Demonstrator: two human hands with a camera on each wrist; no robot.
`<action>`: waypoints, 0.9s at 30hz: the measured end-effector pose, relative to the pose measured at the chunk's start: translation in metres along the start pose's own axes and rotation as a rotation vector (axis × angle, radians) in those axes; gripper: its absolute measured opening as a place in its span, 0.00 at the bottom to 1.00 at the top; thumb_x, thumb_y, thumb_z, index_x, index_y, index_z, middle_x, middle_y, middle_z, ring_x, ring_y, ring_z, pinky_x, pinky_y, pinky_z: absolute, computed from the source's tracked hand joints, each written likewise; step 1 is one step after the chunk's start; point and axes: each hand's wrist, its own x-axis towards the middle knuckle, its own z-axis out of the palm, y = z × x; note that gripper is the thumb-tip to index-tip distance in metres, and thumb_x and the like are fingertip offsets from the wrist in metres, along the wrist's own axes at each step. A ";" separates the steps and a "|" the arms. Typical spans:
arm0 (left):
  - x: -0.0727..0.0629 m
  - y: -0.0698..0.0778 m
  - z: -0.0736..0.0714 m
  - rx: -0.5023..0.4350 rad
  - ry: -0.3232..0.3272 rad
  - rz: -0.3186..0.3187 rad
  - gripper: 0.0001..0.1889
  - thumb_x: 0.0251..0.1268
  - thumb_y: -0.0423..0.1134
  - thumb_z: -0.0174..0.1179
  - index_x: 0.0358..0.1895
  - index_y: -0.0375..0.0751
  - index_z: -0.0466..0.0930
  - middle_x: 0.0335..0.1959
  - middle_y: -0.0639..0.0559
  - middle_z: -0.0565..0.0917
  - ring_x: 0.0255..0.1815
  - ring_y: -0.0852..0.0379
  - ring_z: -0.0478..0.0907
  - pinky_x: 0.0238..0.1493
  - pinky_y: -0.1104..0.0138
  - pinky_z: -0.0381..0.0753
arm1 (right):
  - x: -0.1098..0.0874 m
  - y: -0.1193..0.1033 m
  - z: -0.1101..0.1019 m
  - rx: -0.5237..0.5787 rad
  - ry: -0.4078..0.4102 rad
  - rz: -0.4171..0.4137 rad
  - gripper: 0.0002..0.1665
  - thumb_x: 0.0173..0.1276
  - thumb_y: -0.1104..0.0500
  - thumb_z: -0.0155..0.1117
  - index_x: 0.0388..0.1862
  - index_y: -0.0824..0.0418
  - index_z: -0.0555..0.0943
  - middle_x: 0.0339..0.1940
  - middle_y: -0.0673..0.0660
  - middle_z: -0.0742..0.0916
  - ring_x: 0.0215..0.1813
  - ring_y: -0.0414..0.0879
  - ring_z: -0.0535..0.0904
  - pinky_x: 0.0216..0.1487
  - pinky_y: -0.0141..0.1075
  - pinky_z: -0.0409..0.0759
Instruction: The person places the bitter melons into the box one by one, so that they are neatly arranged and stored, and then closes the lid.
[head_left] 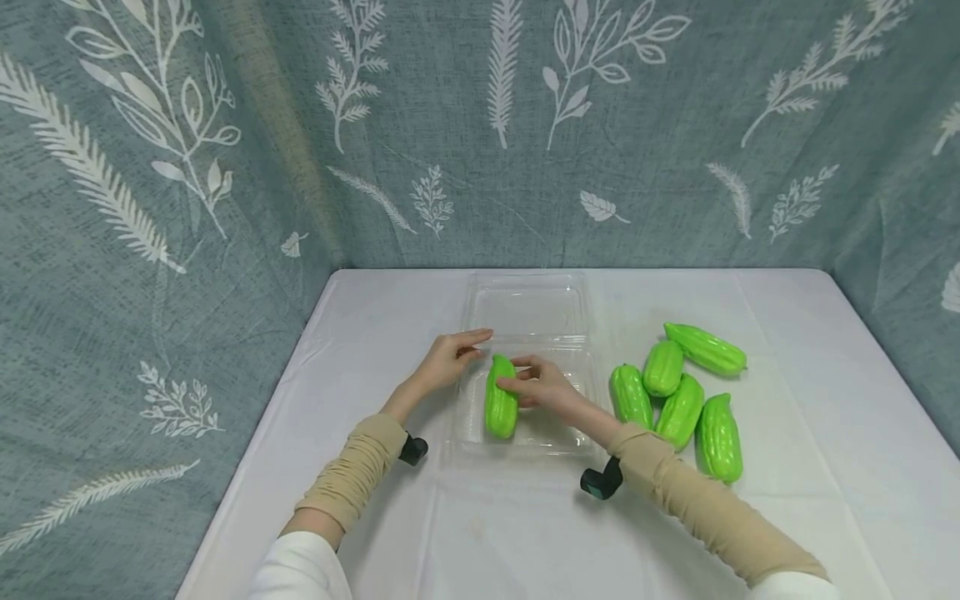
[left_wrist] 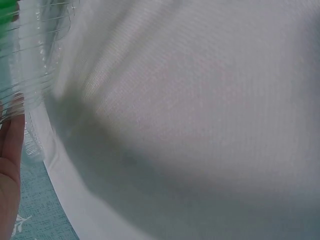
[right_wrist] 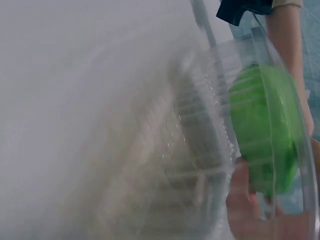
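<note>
My right hand (head_left: 549, 387) holds a bright green, ridged bitter melon (head_left: 500, 415) between thumb and fingers, pointed tip away from me. The melon is upon the left part of a clear plastic clamshell box (head_left: 558, 433), whose lid (head_left: 528, 308) lies folded back behind it. In the right wrist view the melon (right_wrist: 265, 120) shows through the box wall. My left hand (head_left: 442, 360) is at the box's left side near the hinge, its fingers extended over the rim. Those fingers (left_wrist: 14, 132) touch the plastic in the left wrist view; the rest is cut off.
Several more green bitter melons (head_left: 681, 412) lie in a loose group right of the box, close to my right forearm. A white cloth (head_left: 480, 533) covers the table, and a grey-green leaf-print curtain (head_left: 465, 100) hangs behind and at the sides.
</note>
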 end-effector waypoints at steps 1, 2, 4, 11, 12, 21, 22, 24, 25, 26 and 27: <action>0.000 0.000 0.000 -0.002 0.001 -0.001 0.20 0.63 0.25 0.57 0.59 0.29 0.74 0.62 0.37 0.75 0.60 0.42 0.76 0.55 0.58 0.81 | 0.001 0.000 0.002 -0.001 0.000 0.003 0.38 0.63 0.52 0.67 0.67 0.67 0.66 0.57 0.68 0.77 0.43 0.48 0.82 0.46 0.39 0.86; 0.000 0.000 0.000 -0.002 0.002 -0.001 0.20 0.63 0.25 0.57 0.59 0.29 0.74 0.62 0.37 0.75 0.60 0.42 0.76 0.55 0.58 0.81 | 0.001 -0.001 0.004 0.008 -0.003 0.006 0.37 0.63 0.52 0.67 0.66 0.67 0.66 0.56 0.68 0.77 0.43 0.47 0.82 0.45 0.39 0.86; 0.000 0.000 -0.001 0.005 0.003 0.003 0.20 0.63 0.24 0.57 0.59 0.29 0.74 0.62 0.37 0.75 0.59 0.42 0.76 0.54 0.57 0.81 | 0.002 -0.001 0.008 0.013 -0.008 0.005 0.37 0.63 0.53 0.66 0.66 0.68 0.66 0.55 0.68 0.78 0.41 0.46 0.82 0.45 0.39 0.86; 0.000 0.001 0.000 -0.021 -0.010 0.002 0.20 0.63 0.24 0.56 0.60 0.28 0.73 0.63 0.36 0.74 0.55 0.41 0.79 0.53 0.57 0.82 | 0.009 0.000 0.020 0.002 -0.022 0.020 0.37 0.63 0.51 0.66 0.64 0.69 0.67 0.53 0.68 0.80 0.40 0.46 0.83 0.44 0.39 0.86; 0.000 0.000 0.000 -0.019 -0.009 0.002 0.20 0.63 0.24 0.56 0.60 0.28 0.73 0.63 0.36 0.74 0.55 0.42 0.79 0.53 0.58 0.82 | 0.009 0.000 0.021 0.005 -0.020 0.022 0.37 0.63 0.52 0.67 0.64 0.69 0.67 0.53 0.68 0.80 0.40 0.46 0.83 0.44 0.38 0.86; 0.000 0.000 0.001 -0.003 -0.009 -0.019 0.20 0.64 0.24 0.56 0.60 0.30 0.74 0.63 0.38 0.75 0.57 0.43 0.78 0.53 0.59 0.82 | 0.011 -0.002 0.033 -0.014 0.014 -0.004 0.36 0.63 0.54 0.67 0.64 0.70 0.67 0.49 0.67 0.80 0.36 0.43 0.80 0.41 0.39 0.86; 0.000 0.000 0.001 -0.002 -0.007 -0.017 0.20 0.64 0.24 0.56 0.60 0.30 0.74 0.63 0.38 0.75 0.57 0.43 0.78 0.53 0.59 0.82 | 0.011 -0.002 0.034 -0.020 0.019 -0.009 0.36 0.62 0.53 0.68 0.63 0.70 0.68 0.49 0.66 0.81 0.35 0.43 0.79 0.39 0.38 0.86; 0.000 0.000 0.002 0.003 -0.004 -0.013 0.20 0.64 0.24 0.56 0.60 0.30 0.74 0.62 0.39 0.75 0.57 0.43 0.78 0.52 0.60 0.82 | 0.010 -0.003 0.035 -0.042 0.035 -0.016 0.36 0.61 0.53 0.68 0.63 0.70 0.68 0.48 0.66 0.81 0.35 0.43 0.79 0.37 0.35 0.86; 0.000 0.000 0.002 0.003 -0.003 -0.012 0.20 0.64 0.25 0.56 0.60 0.30 0.74 0.62 0.39 0.75 0.58 0.44 0.78 0.52 0.60 0.83 | 0.010 -0.004 0.036 -0.053 0.040 -0.021 0.36 0.61 0.53 0.68 0.63 0.70 0.68 0.47 0.66 0.81 0.34 0.43 0.79 0.35 0.35 0.85; 0.000 0.001 0.001 0.005 -0.002 -0.010 0.20 0.64 0.25 0.56 0.60 0.30 0.74 0.62 0.39 0.75 0.58 0.44 0.78 0.52 0.60 0.83 | 0.010 -0.003 0.036 -0.064 0.048 -0.025 0.36 0.61 0.52 0.69 0.62 0.69 0.69 0.46 0.65 0.81 0.33 0.43 0.79 0.34 0.34 0.85; 0.000 0.001 0.001 0.006 -0.001 -0.007 0.20 0.63 0.25 0.56 0.60 0.30 0.74 0.62 0.39 0.75 0.58 0.44 0.78 0.52 0.60 0.83 | 0.010 -0.003 0.037 -0.082 0.054 -0.031 0.36 0.61 0.52 0.69 0.62 0.69 0.69 0.45 0.65 0.82 0.32 0.43 0.79 0.32 0.33 0.84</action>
